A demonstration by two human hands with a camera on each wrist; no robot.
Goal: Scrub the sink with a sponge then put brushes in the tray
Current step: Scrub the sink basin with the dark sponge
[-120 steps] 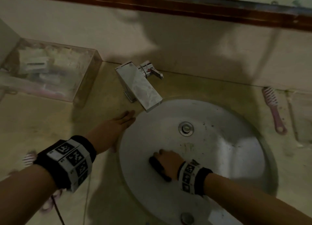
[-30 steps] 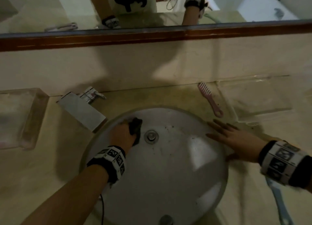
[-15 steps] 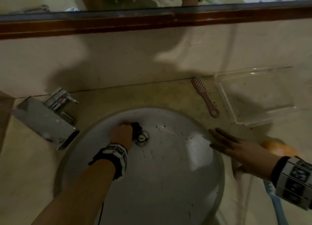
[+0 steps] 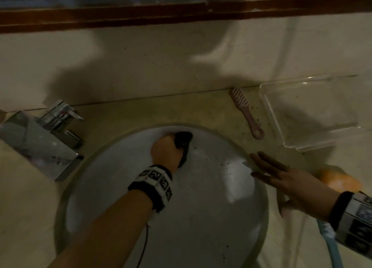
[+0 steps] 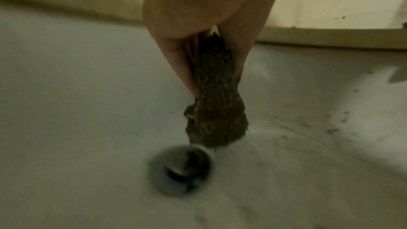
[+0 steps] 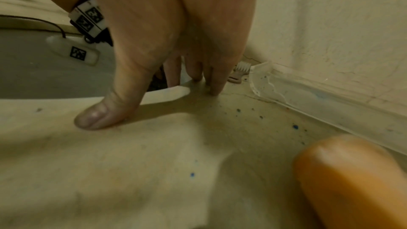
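- Head view looks down on a round pale sink (image 4: pixel 201 217) set into a beige counter (image 4: pixel 30 197), with a wall and a dark red mirror frame along the far side.
- The left hand (image 4: pixel 167 153) reaches into the far part of the basin, its fingers clenched around a dark sponge (image 4: pixel 183 140) that it presses against the basin wall near the far rim.
- Left wrist view shows the sponge (image 5: pixel 216 111) pinched between fingers and thumb, its ragged end just beside the metal drain (image 5: pixel 182 168).
- The right hand (image 4: pixel 289 179) lies flat and released on the counter at the sink's right rim, fingers straight and spread, holding nothing.
- Right wrist view shows the thumb (image 6: pixel 103 111) and fingertips (image 6: pixel 216 88) touching the counter.
- A pink brush (image 4: pixel 246 112) lies on the counter beyond the right hand, between the sink and a clear plastic tray (image 4: pixel 314 130) at the far right; it is outside the tray.
- A blue brush handle (image 4: pixel 330 247) shows partly under the right wrist at the near right.
- An orange object (image 4: pixel 340 180) sits just right of the right hand.
- A chrome tap (image 4: pixel 46 139) stands at the far left of the sink.
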